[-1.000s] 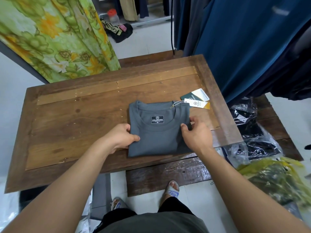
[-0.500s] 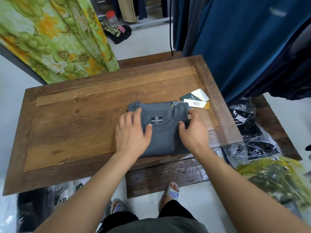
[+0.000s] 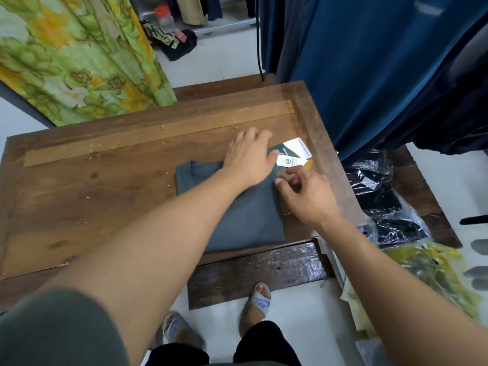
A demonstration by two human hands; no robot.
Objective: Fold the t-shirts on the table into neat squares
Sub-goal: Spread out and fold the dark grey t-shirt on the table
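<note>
t-shirt (image 3: 245,215) collar: hidden under left hand (image 3: 248,159) | tags (image 3: 293,155) print: unreadable | right hand (image 3: 311,196) fingertips (image 3: 297,172): blurred

T-shirt (image 3: 250,220) on the table (image 3: 79,194), near right; tags (image 3: 290,161) at its far right corner; bags (image 3: 383,202) farther right.

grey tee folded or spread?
Folded: the tee lies as a compact rectangle on the table, with no sleeves sticking out.
</note>
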